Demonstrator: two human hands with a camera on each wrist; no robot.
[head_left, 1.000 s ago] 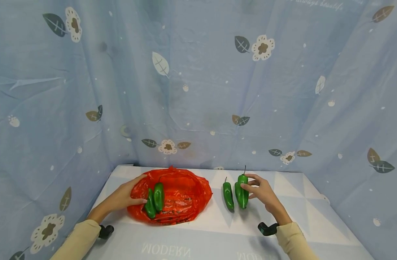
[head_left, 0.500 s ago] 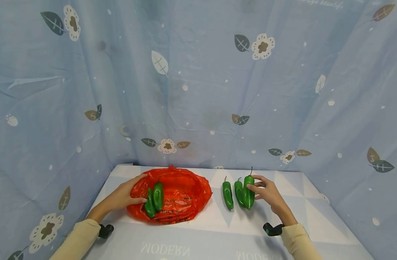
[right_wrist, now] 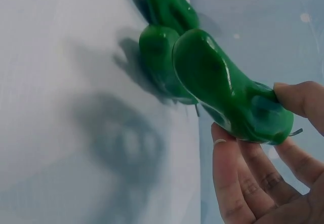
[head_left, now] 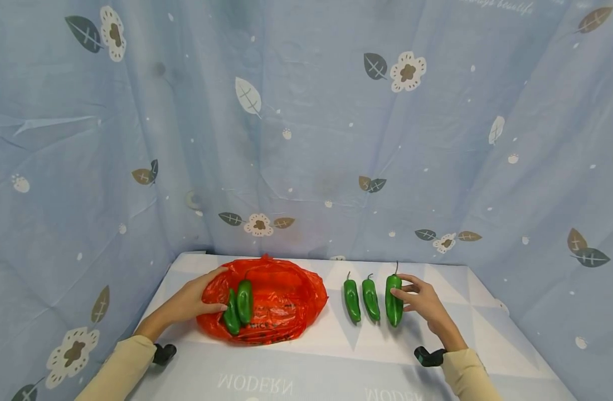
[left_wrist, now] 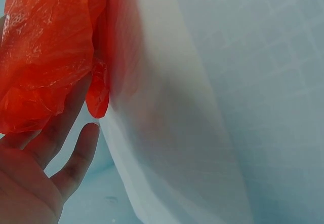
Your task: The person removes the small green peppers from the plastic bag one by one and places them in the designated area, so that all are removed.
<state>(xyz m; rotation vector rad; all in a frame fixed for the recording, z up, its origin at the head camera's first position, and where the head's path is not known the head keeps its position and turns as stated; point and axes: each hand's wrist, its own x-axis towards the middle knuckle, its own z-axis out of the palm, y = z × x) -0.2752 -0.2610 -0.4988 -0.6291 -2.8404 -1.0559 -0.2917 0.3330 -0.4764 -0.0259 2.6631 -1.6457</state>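
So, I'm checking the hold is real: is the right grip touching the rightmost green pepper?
Touching: the right wrist view shows the right grip pinching the rightmost green pepper, thumb on one side, fingers on the other.

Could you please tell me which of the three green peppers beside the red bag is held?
The rightmost pepper, farthest from the bag: the right hand pinches it, while the middle pepper and leftmost pepper are untouched.

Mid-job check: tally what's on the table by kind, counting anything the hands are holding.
Red plastic bag: 1
Green peppers: 5 (2 in the open bag, 2 on the table, 1 in the right hand)
Total: 6
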